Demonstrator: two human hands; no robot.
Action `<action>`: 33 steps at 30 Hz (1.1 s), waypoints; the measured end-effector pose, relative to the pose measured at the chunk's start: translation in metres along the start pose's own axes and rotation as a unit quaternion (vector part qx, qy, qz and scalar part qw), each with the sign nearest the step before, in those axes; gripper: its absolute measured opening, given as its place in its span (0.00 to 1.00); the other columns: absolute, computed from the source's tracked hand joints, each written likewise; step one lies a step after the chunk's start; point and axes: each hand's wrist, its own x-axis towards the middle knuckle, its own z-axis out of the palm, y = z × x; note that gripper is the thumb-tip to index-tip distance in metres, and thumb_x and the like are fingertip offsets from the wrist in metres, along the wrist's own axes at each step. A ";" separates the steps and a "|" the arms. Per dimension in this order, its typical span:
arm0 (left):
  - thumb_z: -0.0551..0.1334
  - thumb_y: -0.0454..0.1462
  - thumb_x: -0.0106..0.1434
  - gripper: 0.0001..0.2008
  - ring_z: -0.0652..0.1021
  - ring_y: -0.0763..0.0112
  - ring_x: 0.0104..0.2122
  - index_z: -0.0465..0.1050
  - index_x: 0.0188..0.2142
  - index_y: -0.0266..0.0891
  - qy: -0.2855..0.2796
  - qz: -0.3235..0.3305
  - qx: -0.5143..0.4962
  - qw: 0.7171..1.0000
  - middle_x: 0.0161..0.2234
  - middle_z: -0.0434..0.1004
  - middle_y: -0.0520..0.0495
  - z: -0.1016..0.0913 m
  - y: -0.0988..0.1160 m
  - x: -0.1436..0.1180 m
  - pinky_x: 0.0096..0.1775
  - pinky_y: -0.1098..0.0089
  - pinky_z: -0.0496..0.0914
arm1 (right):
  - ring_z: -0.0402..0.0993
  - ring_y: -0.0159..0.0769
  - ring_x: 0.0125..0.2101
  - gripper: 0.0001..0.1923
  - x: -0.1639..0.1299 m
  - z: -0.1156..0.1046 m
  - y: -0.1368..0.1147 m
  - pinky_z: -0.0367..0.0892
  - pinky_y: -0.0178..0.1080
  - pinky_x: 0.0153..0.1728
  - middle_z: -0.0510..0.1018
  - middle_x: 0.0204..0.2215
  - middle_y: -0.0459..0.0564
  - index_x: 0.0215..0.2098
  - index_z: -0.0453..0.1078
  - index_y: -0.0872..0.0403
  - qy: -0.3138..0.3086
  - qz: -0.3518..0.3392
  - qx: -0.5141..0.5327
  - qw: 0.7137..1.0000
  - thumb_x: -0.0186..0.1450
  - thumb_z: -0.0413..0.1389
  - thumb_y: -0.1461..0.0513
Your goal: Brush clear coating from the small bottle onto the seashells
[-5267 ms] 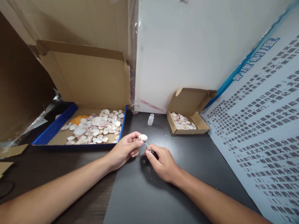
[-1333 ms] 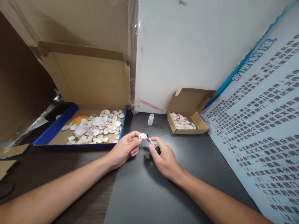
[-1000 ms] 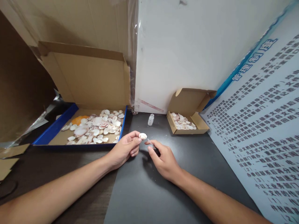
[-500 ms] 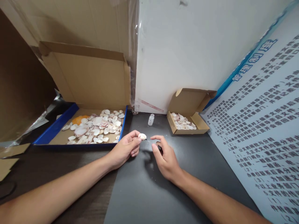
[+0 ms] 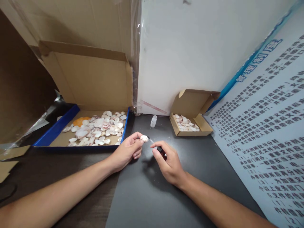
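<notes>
Between the thumb and fingers of my left hand point(image 5: 129, 149) is a small white seashell point(image 5: 144, 138) with reddish-brown markings. My right hand point(image 5: 167, 163) pinches the black cap of a small brush point(image 5: 151, 141). The brush's thin clear stem points left, and its dark tip is at the shell's right edge; whether it touches I cannot tell. Behind both hands a small glass bottle point(image 5: 153, 121) with whitish contents stands uncapped on the dark tabletop.
To the left, an open blue-edged cardboard box point(image 5: 57, 134) holds many loose shells and an orange one. A smaller open cardboard box point(image 5: 193, 134) of shells stands at the right. A white panel point(image 5: 180, 53) rises behind, and a printed sign point(image 5: 268, 126) leans along the right.
My right hand's fingers have closed in on the black cap, and the brush's stem now shows along the shell's right side. My left hand has turned the shell slightly.
</notes>
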 end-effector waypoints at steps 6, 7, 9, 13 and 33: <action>0.64 0.44 0.61 0.14 0.56 0.85 0.14 0.62 0.34 0.39 0.001 0.015 0.008 1.000 0.18 0.57 0.62 -0.001 -0.003 0.000 0.19 0.78 0.52 | 0.66 0.32 0.26 0.12 -0.007 -0.001 -0.004 0.62 0.34 0.29 0.71 0.30 0.47 0.46 0.69 0.53 -0.057 -0.066 -0.011 0.996 0.68 0.48 0.60; 0.64 0.44 0.61 0.14 0.56 0.85 0.14 0.62 0.34 0.39 0.001 0.017 0.008 1.000 0.18 0.57 0.62 0.000 -0.003 0.000 0.19 0.78 0.52 | 0.66 0.32 0.27 0.12 -0.007 0.000 -0.003 0.62 0.35 0.30 0.72 0.31 0.47 0.47 0.68 0.53 -0.049 -0.058 -0.019 0.997 0.68 0.47 0.61; 0.64 0.44 0.61 0.14 0.55 0.84 0.14 0.62 0.34 0.40 0.003 0.016 0.006 1.000 0.17 0.55 0.63 0.001 -0.002 -0.001 0.19 0.78 0.51 | 0.67 0.32 0.26 0.13 -0.006 0.001 -0.002 0.62 0.35 0.31 0.73 0.31 0.47 0.49 0.67 0.53 -0.022 -0.030 -0.040 0.999 0.69 0.46 0.61; 0.65 0.43 0.60 0.13 0.55 0.84 0.14 0.62 0.33 0.40 0.009 0.014 -0.002 1.000 0.16 0.53 0.63 0.003 0.000 -0.002 0.19 0.78 0.51 | 0.64 0.31 0.22 0.13 -0.007 0.002 0.003 0.59 0.34 0.26 0.68 0.25 0.42 0.50 0.63 0.53 0.008 0.008 -0.025 1.000 0.69 0.48 0.59; 0.65 0.42 0.61 0.13 0.53 0.84 0.14 0.62 0.33 0.39 0.019 -0.002 -0.016 1.000 0.16 0.53 0.63 0.001 0.002 0.000 0.19 0.78 0.50 | 0.64 0.31 0.23 0.08 -0.007 0.001 0.005 0.60 0.34 0.28 0.68 0.25 0.43 0.41 0.64 0.52 -0.022 -0.030 -0.027 0.999 0.71 0.44 0.60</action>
